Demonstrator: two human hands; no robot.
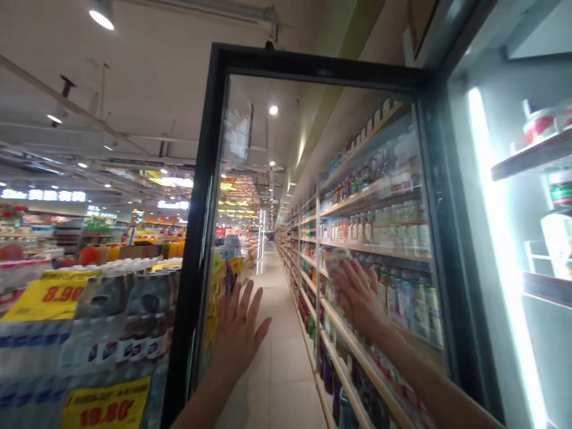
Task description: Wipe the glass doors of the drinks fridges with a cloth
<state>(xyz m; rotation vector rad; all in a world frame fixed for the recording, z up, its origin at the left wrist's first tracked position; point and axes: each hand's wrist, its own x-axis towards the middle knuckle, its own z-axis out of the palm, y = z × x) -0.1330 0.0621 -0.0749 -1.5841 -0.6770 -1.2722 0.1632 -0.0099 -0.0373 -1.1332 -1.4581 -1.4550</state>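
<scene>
A glass door with a dark frame stands swung open in front of me, and shelves of bottles show through its pane. My left hand is raised at the pane's lower left with fingers spread and nothing held. Whether its palm touches the glass I cannot tell. Further up and to the right, my right hand reaches to the pane, its fingers over a pale, crumpled cloth at the glass. Motion smears this hand and the cloth slightly, and the palm side is hidden.
To the right is the lit cooler interior, with a shelf and a white bottle. Stacked packs of bottled drinks with yellow price signs stand left of the door. A tiled aisle floor runs ahead.
</scene>
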